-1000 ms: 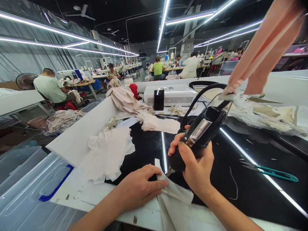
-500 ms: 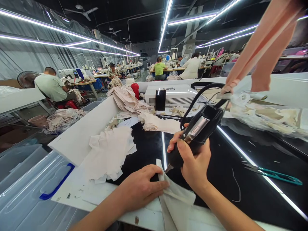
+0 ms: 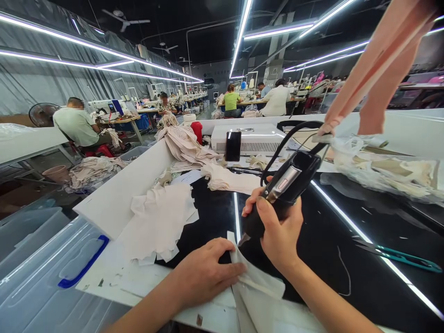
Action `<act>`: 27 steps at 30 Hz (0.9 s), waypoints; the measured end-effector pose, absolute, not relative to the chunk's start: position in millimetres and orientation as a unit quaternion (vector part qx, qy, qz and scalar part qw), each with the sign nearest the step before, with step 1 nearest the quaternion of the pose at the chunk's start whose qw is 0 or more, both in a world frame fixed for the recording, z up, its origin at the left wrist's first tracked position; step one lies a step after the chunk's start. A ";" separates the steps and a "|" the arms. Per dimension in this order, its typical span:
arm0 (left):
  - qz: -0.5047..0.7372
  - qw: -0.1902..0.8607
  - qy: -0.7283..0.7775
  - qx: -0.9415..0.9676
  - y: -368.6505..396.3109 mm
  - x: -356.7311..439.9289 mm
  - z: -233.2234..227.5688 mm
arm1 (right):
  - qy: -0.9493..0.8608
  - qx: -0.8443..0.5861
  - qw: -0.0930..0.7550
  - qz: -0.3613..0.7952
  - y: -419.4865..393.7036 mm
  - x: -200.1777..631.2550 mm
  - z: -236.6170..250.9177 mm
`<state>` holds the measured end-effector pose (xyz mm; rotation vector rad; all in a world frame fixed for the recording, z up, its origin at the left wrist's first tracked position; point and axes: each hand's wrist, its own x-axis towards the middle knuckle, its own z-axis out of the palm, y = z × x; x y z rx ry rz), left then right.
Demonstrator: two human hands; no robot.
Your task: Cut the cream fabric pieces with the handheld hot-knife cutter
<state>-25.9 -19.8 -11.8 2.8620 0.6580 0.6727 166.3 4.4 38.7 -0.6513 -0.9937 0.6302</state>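
My right hand (image 3: 282, 231) is wrapped round a black corded handheld tool (image 3: 298, 171) with a silver strip and a button on its upper side. Its pointed metal tip (image 3: 243, 239) slants down to the left, close to the edge of a thin beige fabric piece (image 3: 263, 283). I cannot tell whether tip and cloth touch. At the near edge of the table, my left hand (image 3: 210, 270) is closed on the fabric, fingers curled over it and holding it down. Part of the fabric hangs over the table's front edge.
Stacked pale fabric pieces (image 3: 163, 217) lie left of my hands. Behind them are more beige cloth (image 3: 187, 145), a phone (image 3: 233, 145) and a white vented box (image 3: 263, 138). Teal thread snips (image 3: 405, 257) lie at right. A pink fabric strip (image 3: 378, 64) hangs by the cord. Several people sit farther back.
The whole view has shifted slightly. Both hands, the tool and the fabric keep nearly the same places relative to each other.
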 end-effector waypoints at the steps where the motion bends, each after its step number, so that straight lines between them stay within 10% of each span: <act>1: 0.222 0.066 0.219 0.948 -19.8 -25.8 -11.6 | -0.462 -0.301 0.781 0.295 4.9 165.6 38.2; 18: 0.191 0.144 0.314 0.919 -18.3 -21.9 -0.7 | -0.490 -0.380 0.744 0.248 -5.1 199.9 50.9; 27: 0.111 -0.055 0.330 0.936 -8.9 0.7 -9.0 | -0.490 -0.517 0.701 0.034 -23.8 266.7 40.9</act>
